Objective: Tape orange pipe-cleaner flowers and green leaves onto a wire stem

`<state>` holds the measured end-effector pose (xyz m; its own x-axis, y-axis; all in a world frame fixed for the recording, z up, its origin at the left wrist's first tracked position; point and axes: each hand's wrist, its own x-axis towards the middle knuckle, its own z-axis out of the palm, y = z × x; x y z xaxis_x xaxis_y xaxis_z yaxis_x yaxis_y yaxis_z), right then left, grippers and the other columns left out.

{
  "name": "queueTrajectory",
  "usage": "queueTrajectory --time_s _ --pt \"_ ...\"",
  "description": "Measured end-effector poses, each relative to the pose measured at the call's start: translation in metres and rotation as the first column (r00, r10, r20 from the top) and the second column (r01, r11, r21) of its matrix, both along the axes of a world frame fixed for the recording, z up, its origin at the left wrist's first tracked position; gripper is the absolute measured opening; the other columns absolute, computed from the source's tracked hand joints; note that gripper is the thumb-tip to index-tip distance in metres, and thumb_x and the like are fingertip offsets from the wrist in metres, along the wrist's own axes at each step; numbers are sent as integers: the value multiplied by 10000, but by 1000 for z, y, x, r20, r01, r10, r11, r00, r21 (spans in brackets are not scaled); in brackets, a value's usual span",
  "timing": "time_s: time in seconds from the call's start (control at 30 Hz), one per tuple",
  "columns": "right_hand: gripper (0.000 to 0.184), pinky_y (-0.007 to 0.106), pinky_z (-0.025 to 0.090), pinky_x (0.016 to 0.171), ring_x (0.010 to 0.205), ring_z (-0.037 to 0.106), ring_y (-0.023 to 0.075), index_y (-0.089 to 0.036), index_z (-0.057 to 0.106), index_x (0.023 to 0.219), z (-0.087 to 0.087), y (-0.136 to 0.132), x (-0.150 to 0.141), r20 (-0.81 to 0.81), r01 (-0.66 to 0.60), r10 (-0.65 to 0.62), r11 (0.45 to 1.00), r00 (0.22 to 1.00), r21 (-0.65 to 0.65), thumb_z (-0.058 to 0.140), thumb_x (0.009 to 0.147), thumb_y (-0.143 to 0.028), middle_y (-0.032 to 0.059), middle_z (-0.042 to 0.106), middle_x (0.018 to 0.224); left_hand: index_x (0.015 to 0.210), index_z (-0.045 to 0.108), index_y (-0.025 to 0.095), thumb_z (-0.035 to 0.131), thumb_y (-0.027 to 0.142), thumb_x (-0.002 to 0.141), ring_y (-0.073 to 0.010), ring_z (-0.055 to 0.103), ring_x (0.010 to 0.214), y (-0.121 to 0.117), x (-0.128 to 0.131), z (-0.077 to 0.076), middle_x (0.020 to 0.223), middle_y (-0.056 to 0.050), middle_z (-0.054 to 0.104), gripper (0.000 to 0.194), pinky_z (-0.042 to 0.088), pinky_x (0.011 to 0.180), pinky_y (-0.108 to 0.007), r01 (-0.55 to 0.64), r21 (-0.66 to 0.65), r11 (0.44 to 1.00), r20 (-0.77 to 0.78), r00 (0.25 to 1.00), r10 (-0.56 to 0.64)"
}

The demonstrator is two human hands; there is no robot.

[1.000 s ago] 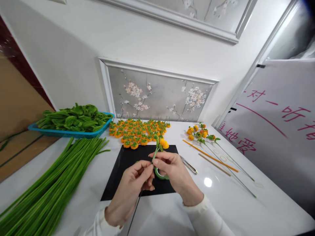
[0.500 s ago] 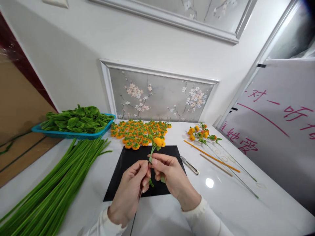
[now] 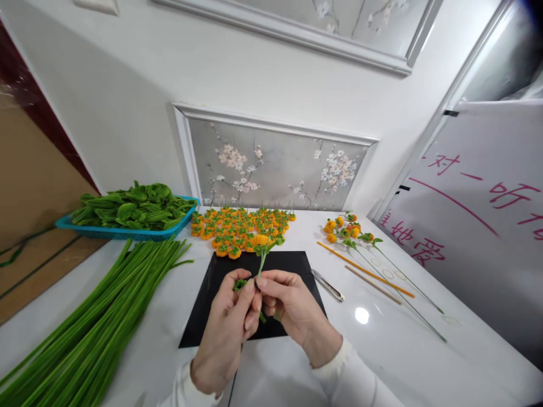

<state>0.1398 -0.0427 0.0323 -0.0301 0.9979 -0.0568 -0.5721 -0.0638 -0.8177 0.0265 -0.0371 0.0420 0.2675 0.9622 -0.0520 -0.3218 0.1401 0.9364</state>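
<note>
An orange fuzzy flower with green leaves and a pale green stem (image 3: 262,262) is held upright above a black mat (image 3: 199,322). My left hand (image 3: 229,322) is closed, its thumb and fingertips pinching the stem low down. Right beside it, my right hand (image 3: 294,305) pinches the same stem between thumb and forefinger. A green leaf (image 3: 240,284) pokes out by my left fingers. A bit of green shows below the hands, and a thin dark line runs down beneath my left hand. The exact spot where the fingertips meet the stem is partly hidden.
Many orange flower heads (image 3: 231,229) stand behind the mat. At left are a blue tray (image 3: 127,233) of green leaves and a bundle of green stems (image 3: 97,316). Small snips (image 3: 326,284), an orange stick (image 3: 365,268), a brown stick (image 3: 373,284) and finished flower sprays (image 3: 345,229) lie right.
The flower has turned in my fingers, its orange head now tipped left with a leaf pointing right. A leaf has come into view by my left fingers. Both hands remain near the same place.
</note>
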Motion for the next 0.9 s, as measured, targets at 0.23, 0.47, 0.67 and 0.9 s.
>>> queueTrajectory --time_s 0.23,0.47,0.67,0.9 --pt "132 210 260 449 437 365 62 -132 645 619 6 -1 -3 150 109 -117 992 982 66 693 671 -243 -37 504 454 940 528 234 546 465 841 -77 407 431 7 1 -5 524 75 500 252 340 380 -167 23 77 997 -68 998 -17" --pt "85 214 242 443 442 342 58 -129 633 593 5 0 -11 355 190 -199 980 913 60 606 650 -186 -42 495 485 747 651 174 738 328 700 -127 544 695 19 -8 3 747 5 612 183 486 613 -222 62 10 998 -90 994 -61" --pt "114 217 251 438 447 342 66 -132 649 642 2 -1 -15 415 173 -165 985 895 18 626 667 -240 -50 463 480 652 649 167 722 332 705 -113 518 660 30 -20 7 679 16 573 187 443 596 -202 146 -90 985 -145 977 -158" --pt "128 206 227 417 436 319 56 -136 611 628 2 -4 -15 407 128 -122 992 905 13 631 683 -250 -59 436 478 678 632 172 695 385 735 -126 509 673 33 -28 17 702 12 573 229 431 593 -218 285 -77 956 -276 915 -295"
